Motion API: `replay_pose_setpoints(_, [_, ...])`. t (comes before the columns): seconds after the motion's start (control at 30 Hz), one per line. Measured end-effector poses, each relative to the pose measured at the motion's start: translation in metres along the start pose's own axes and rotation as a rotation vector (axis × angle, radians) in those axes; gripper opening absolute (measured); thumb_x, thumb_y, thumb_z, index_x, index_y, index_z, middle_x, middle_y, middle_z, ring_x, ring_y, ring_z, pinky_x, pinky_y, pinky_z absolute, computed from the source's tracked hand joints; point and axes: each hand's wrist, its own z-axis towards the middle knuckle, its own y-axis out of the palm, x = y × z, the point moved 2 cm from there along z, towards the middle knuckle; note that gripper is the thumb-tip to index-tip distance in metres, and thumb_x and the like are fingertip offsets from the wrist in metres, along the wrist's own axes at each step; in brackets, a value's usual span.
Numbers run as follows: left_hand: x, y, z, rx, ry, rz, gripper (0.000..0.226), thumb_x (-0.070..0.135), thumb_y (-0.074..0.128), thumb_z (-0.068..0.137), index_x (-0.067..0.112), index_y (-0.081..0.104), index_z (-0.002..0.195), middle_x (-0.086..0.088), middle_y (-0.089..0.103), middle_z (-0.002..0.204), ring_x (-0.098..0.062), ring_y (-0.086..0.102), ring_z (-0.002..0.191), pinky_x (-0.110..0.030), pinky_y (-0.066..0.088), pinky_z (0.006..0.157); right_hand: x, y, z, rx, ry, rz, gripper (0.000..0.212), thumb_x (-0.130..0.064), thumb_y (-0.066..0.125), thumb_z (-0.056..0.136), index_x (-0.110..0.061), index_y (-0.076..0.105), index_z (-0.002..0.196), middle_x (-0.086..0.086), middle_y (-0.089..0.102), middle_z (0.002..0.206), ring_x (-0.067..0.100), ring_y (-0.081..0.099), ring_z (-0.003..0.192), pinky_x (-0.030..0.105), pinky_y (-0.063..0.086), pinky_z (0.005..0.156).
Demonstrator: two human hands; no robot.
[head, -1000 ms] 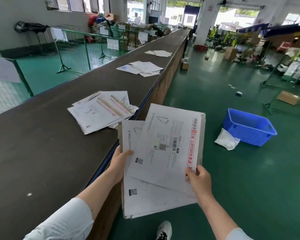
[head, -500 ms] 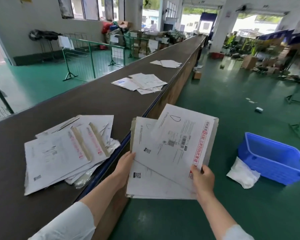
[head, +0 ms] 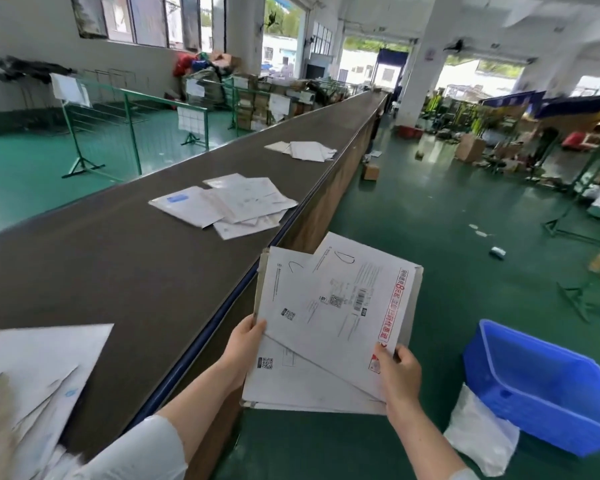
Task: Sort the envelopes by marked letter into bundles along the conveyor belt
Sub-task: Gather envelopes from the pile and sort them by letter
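We hold the stack of envelopes (head: 326,327) in front of us, over the green floor (head: 430,237) just to the right of the conveyor belt (head: 118,265). The top envelope (head: 357,299) is fanned clockwise off the one beneath it, its long axis running from lower right to upper left, and it shows a hand-drawn mark near its upper edge that looks like a "D".

The left hand (head: 246,344) grips the stack's left edge, thumb on the printed face and the other fingers hidden behind. The right hand (head: 400,370) pinches the lower right corner of the top envelope, fingers curled closed around the edge. Both forearms reach forward and slightly up, elbows low.

On the belt we see 3 bundles: the near bundle (head: 32,386) at lower left, the middle bundle (head: 229,204) ahead and to the left of the stack, and the far bundle (head: 302,151) further along. All 3 lie to the left of the stack, so the left hand is nearer the belt. We judge that the right hand, which already holds the top envelope, would have to cross leftward over the belt edge to place it.
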Motion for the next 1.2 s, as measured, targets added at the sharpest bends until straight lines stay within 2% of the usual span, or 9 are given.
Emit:
replay_pose_setpoints(0.3, [0.075, 0.089, 0.208, -0.062, -0.019, 0.047, 0.023, 0.027, 0.049, 0.1, 0.018, 0.055, 0.12, -0.009, 0.074, 0.096, -0.027, 0.074, 0.081, -0.042, 0.06, 0.068, -0.028, 0.042, 0.216, 0.001, 0.092, 0.014, 0.025, 0.006, 0.053, 0.087, -0.014, 0.066, 0.092, -0.001, 0.068, 0.095, 0.015, 0.062, 0.086, 0.026, 0.047, 0.064])
replay_pose_setpoints(0.47, [0.112, 0.139, 0.331, -0.116, -0.015, 0.059, 0.025, 0.014, 0.055, 0.096, 0.021, 0.052, 0.12, -0.003, 0.077, 0.089, -0.025, 0.075, 0.079, -0.033, 0.058, 0.058, -0.03, 0.08, 0.361, -0.019, 0.103, 0.005, 0.026, 0.007, 0.052, 0.087, -0.015, 0.066, 0.093, 0.001, 0.068, 0.097, 0.016, 0.063, 0.088, 0.027, 0.049, 0.066])
replay_pose_setpoints(0.63, [0.174, 0.208, 0.48, -0.132, -0.02, -0.008, 0.039, 0.008, 0.052, 0.094, 0.022, 0.047, 0.13, -0.01, 0.073, 0.104, -0.03, 0.073, 0.086, -0.041, 0.057, 0.068, -0.068, 0.122, 0.547, -0.081, 0.058, -0.007, 0.026, 0.008, 0.051, 0.088, -0.015, 0.064, 0.095, -0.002, 0.066, 0.096, 0.012, 0.06, 0.086, 0.025, 0.047, 0.065])
replay_pose_setpoints(0.7, [0.195, 0.222, 0.509, -0.142, -0.016, -0.001, 0.043, 0.005, 0.05, 0.093, 0.024, 0.047, 0.131, -0.011, 0.071, 0.109, -0.032, 0.071, 0.091, -0.041, 0.057, 0.069, -0.083, 0.135, 0.588, -0.087, 0.066, -0.018, 0.026, 0.008, 0.051, 0.088, -0.012, 0.064, 0.098, 0.0, 0.066, 0.097, 0.013, 0.06, 0.087, 0.026, 0.048, 0.066])
replay_pose_setpoints(0.83, [0.232, 0.245, 0.576, -0.127, -0.068, -0.078, 0.043, -0.001, 0.047, 0.091, 0.031, 0.052, 0.118, -0.011, 0.066, 0.115, -0.031, 0.066, 0.094, -0.033, 0.055, 0.06, -0.104, 0.172, 0.68, -0.104, 0.078, -0.015, 0.028, 0.007, 0.052, 0.088, -0.011, 0.062, 0.106, -0.001, 0.064, 0.099, 0.012, 0.059, 0.089, 0.026, 0.047, 0.067])
replay_pose_setpoints(0.93, [0.252, 0.253, 0.641, -0.118, -0.078, -0.116, 0.044, 0.0, 0.049, 0.089, 0.032, 0.053, 0.119, -0.011, 0.066, 0.119, -0.035, 0.064, 0.103, -0.037, 0.056, 0.07, -0.12, 0.205, 0.749, -0.139, 0.052, -0.048, 0.028, 0.007, 0.053, 0.088, -0.01, 0.062, 0.108, -0.001, 0.064, 0.099, 0.014, 0.059, 0.091, 0.025, 0.047, 0.066])
replay_pose_setpoints(1.0, [0.259, 0.258, 0.688, -0.097, -0.108, -0.136, 0.042, 0.003, 0.05, 0.09, 0.033, 0.054, 0.119, -0.011, 0.068, 0.116, -0.038, 0.064, 0.107, -0.04, 0.052, 0.076, -0.125, 0.228, 0.797, -0.149, 0.053, -0.057, 0.027, 0.007, 0.052, 0.089, -0.01, 0.062, 0.107, -0.001, 0.064, 0.1, 0.014, 0.059, 0.09, 0.024, 0.046, 0.065])
replay_pose_setpoints(1.13, [0.285, 0.268, 0.788, -0.089, -0.142, -0.178, 0.026, 0.01, 0.053, 0.094, 0.028, 0.055, 0.114, -0.01, 0.074, 0.097, -0.03, 0.065, 0.093, -0.034, 0.043, 0.068, -0.137, 0.283, 0.892, -0.175, 0.041, -0.078, 0.025, 0.007, 0.051, 0.09, -0.013, 0.061, 0.102, -0.001, 0.064, 0.1, 0.012, 0.059, 0.089, 0.024, 0.045, 0.064])
replay_pose_setpoints(1.2, [0.308, 0.27, 0.845, -0.075, -0.155, -0.184, 0.026, 0.011, 0.052, 0.095, 0.028, 0.054, 0.115, -0.009, 0.073, 0.099, -0.028, 0.068, 0.091, -0.034, 0.047, 0.068, -0.149, 0.317, 0.947, -0.182, 0.035, -0.09, 0.025, 0.006, 0.051, 0.089, -0.013, 0.061, 0.101, 0.001, 0.064, 0.101, 0.016, 0.06, 0.091, 0.027, 0.048, 0.065])
